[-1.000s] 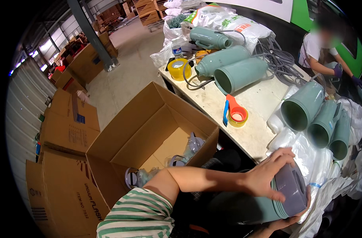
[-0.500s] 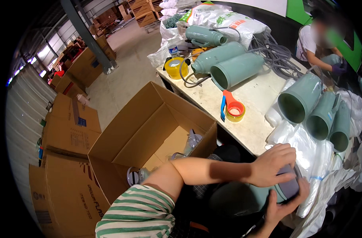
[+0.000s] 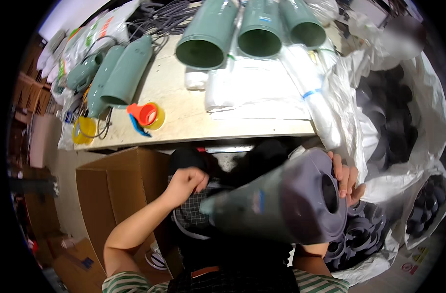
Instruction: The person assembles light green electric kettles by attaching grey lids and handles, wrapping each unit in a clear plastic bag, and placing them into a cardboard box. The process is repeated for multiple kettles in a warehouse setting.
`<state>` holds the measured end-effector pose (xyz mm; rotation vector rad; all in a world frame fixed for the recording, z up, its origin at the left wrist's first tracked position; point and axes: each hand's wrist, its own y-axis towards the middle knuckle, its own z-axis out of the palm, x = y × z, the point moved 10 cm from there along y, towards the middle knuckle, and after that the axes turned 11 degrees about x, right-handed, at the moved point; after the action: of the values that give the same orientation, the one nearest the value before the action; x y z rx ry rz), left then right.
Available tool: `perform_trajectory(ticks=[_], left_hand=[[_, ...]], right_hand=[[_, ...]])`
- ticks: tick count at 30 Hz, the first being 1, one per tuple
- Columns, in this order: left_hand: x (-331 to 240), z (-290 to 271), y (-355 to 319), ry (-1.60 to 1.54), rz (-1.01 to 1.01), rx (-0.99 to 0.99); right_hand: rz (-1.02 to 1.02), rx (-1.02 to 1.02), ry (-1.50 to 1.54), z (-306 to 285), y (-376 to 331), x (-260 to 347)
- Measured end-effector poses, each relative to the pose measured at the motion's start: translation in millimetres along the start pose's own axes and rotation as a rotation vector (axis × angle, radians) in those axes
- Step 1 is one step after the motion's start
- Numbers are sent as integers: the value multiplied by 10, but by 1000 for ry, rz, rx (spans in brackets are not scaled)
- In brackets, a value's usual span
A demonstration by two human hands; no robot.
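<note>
The cone-shaped housing (image 3: 262, 207) is grey-green with a grey end cap (image 3: 313, 195). 3 sage-green tubes (image 3: 259, 29) lie on the beige tabletop (image 3: 184, 115). The tape dispenser (image 3: 145, 115) is orange with a blue handle, the tape roll (image 3: 84, 129) yellow, the shirt sleeve (image 3: 127, 284) green-and-white striped.

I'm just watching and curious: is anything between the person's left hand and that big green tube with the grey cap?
Nothing visible. The left hand is a loose fist just beside the narrow end of the green tube, with only open space between them. The right hand already grips the grey cap at the wide end.
</note>
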<state>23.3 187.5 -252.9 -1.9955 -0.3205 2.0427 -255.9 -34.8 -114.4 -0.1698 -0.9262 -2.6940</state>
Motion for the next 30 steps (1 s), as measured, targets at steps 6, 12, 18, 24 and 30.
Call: perform_trajectory(ticks=[6, 12, 18, 24, 30], left_hand=[[-1378, 19, 1239, 527, 373, -348], [-949, -39, 3122, 754, -33, -216], [-793, -183, 3215, 405, 133, -241], [-917, -92, 3163, 611, 102, -287], [-964, -200, 3109, 657, 207, -349]], right_hand=[[5, 68, 211, -457, -25, -91], [125, 124, 157, -583, 85, -150], [26, 35, 191, -856, 125, -73], [431, -261, 264, -1278, 155, -539], [437, 535, -1544, -1265, 559, -1327]])
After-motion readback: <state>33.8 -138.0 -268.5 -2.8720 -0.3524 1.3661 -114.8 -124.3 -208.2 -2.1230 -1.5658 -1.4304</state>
